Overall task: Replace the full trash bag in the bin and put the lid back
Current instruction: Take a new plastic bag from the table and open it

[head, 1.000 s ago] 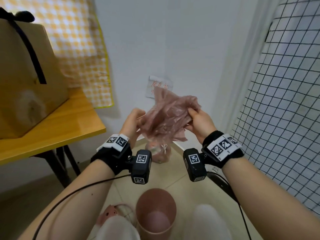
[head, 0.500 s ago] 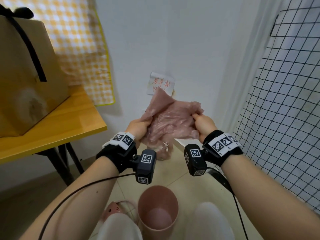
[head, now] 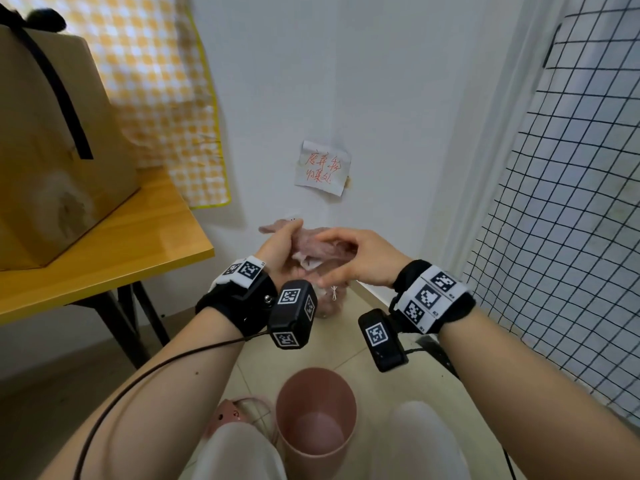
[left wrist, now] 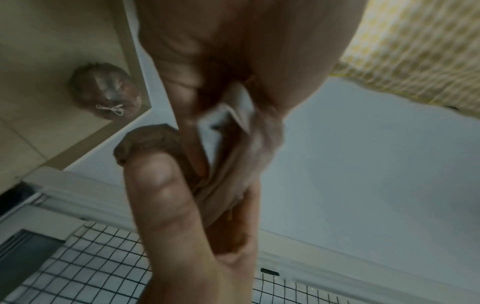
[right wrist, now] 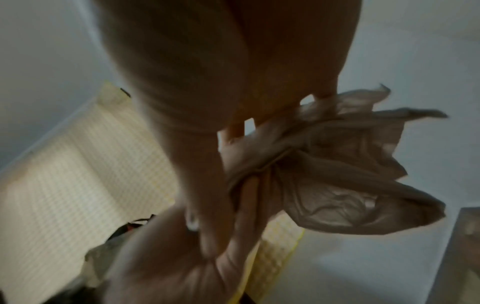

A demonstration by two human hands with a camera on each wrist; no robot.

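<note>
A: Over the open round pink plastic bin (head: pixel 316 415) on the tiled floor, you've pulled your hands together. Half a second ago they held the thin pink plastic bag liner (head: pixel 320 244) stretched between them at chest height; now it's bunched low and close.

B: Meaning for the job?

A: My read: you're hunting for the liner's mouth, not spreading it yet. The bin stands unlined, so fitting hasn't begun. The tied-off full pink trash bag (left wrist: pixel 105 90) sits in the floor corner by the wall, well apart from the bin. That half looks done.

B: Fingers?

A: Your left hand (head: pixel 280 252) is curled round a gathered wad of liner. Your right hand (head: pixel 360 258) has thumb and fingers fairly straight, reaching onto the film.

B: Views differ?

A: The head view shows bin, both hands and the pink lid (head: pixel 227 412) lying just beside the bin. The left wrist view alone shows the full bag's white bow plainly. The right wrist view shows the liner's loose crumpled end flaring past your fingers; the head view hides that.
</note>
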